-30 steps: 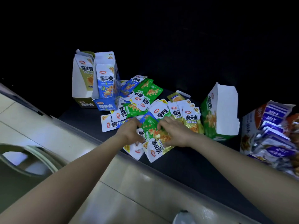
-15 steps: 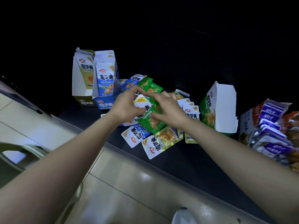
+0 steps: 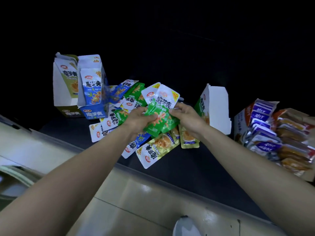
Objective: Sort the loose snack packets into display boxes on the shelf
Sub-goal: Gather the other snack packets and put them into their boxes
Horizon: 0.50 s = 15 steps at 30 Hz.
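The dark shelf (image 3: 196, 167) carries an olive box (image 3: 65, 92) and a blue box (image 3: 92, 113) side by side at the left and a green box (image 3: 216, 109) at the right, with loose packets (image 3: 153, 149) heaped between them. Above the heap, the left hand (image 3: 136, 121) and right hand (image 3: 189, 118) together grip a bunch of green packets (image 3: 156, 120), fingers curled round its edges

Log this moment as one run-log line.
phase: sorting | left hand: grips green packets | right hand: pinches same bunch | loose packets: scattered on shelf below | green display box: right of hands
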Each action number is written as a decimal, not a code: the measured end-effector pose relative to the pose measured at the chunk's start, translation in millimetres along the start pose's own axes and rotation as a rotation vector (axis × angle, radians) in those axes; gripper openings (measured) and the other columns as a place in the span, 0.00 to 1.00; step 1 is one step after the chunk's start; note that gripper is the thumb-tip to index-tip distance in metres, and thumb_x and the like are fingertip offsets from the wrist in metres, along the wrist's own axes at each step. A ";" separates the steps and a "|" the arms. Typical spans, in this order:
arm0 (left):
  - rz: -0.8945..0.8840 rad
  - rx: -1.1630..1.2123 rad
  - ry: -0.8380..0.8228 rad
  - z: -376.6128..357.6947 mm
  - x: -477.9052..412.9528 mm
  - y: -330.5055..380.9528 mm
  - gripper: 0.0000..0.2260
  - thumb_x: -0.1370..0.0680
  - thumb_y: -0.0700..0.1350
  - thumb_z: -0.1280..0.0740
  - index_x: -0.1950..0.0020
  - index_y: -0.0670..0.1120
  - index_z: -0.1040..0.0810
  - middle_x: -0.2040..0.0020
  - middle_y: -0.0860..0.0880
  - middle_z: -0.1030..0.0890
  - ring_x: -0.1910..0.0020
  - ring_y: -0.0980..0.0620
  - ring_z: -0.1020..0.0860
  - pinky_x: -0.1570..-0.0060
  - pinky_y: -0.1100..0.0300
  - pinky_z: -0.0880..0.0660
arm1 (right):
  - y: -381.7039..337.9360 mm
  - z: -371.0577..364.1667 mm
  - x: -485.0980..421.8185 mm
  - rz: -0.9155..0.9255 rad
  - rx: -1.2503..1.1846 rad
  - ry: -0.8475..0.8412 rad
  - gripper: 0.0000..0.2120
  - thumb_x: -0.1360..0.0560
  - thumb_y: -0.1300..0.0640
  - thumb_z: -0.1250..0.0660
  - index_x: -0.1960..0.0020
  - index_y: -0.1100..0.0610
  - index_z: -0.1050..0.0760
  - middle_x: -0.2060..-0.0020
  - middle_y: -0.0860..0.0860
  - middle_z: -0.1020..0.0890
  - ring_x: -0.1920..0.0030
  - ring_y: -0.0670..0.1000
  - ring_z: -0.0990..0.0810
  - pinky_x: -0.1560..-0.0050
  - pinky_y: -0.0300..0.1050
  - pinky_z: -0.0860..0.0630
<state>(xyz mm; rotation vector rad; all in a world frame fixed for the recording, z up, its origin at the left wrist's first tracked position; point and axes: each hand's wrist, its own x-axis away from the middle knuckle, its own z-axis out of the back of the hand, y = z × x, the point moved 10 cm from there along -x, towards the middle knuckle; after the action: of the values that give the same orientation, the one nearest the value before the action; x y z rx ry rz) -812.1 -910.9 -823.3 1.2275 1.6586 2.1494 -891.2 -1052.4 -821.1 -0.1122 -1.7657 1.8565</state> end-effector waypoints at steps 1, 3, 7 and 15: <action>-0.006 -0.016 0.014 2.9 -3.4 -2.3 0.26 0.22 0.44 0.30 0.26 0.46 0.35 0.43 0.50 0.25 0.47 0.51 0.25 0.50 0.52 0.24 | -1.8 2.7 3.1 0.005 0.009 0.002 0.08 0.19 0.60 0.37 0.41 0.58 0.25 0.48 0.53 0.18 0.49 0.49 0.19 0.46 0.41 0.22; -0.022 -0.011 0.052 13.0 -8.9 -6.5 0.22 0.22 0.44 0.30 0.30 0.49 0.31 0.42 0.48 0.25 0.43 0.48 0.25 0.52 0.53 0.25 | -2.9 3.7 5.3 -0.001 0.010 -0.014 0.09 0.19 0.59 0.37 0.40 0.56 0.26 0.51 0.47 0.21 0.51 0.46 0.22 0.50 0.37 0.24; -0.008 -0.073 0.016 16.3 -3.5 -12.2 0.23 0.23 0.46 0.29 0.30 0.46 0.29 0.38 0.45 0.23 0.39 0.46 0.24 0.35 0.51 0.30 | 2.8 -17.0 5.8 -0.080 0.006 -0.090 0.16 0.23 0.53 0.32 0.38 0.56 0.30 0.53 0.50 0.21 0.53 0.48 0.21 0.60 0.37 0.27; -0.146 -0.234 -0.023 -12.6 9.6 16.5 0.22 0.16 0.56 0.48 0.26 0.46 0.35 0.34 0.51 0.28 0.42 0.55 0.28 0.65 0.73 0.26 | -19.3 -21.9 9.9 0.013 0.089 -0.048 0.17 0.23 0.52 0.31 0.38 0.60 0.28 0.44 0.59 0.18 0.45 0.58 0.18 0.43 0.56 0.21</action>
<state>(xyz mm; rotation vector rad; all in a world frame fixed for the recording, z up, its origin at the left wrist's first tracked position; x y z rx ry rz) -821.3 -920.8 -804.8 1.0288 1.3925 2.1570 -883.4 -1029.0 -802.5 -0.0459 -1.7148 1.9588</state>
